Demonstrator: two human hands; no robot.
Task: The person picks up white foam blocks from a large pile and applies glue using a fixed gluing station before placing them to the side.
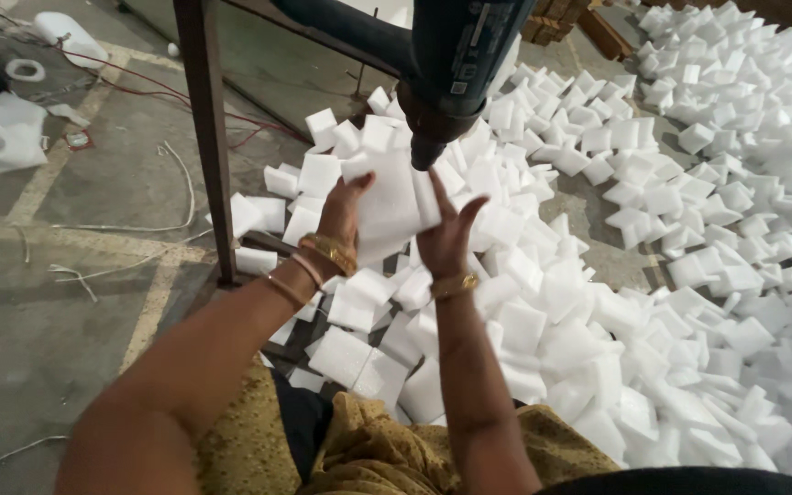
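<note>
Foam square held between hands, under drill.

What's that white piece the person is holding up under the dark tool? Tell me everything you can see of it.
The flat white foam square looks light and soft-edged, like the many foam pieces heaped on the floor behind it. It is held upright, face toward the camera, between the left hand at its left edge and the right hand at its right edge. Its top edge sits at the nozzle of the dark blue hanging tool.
</note>
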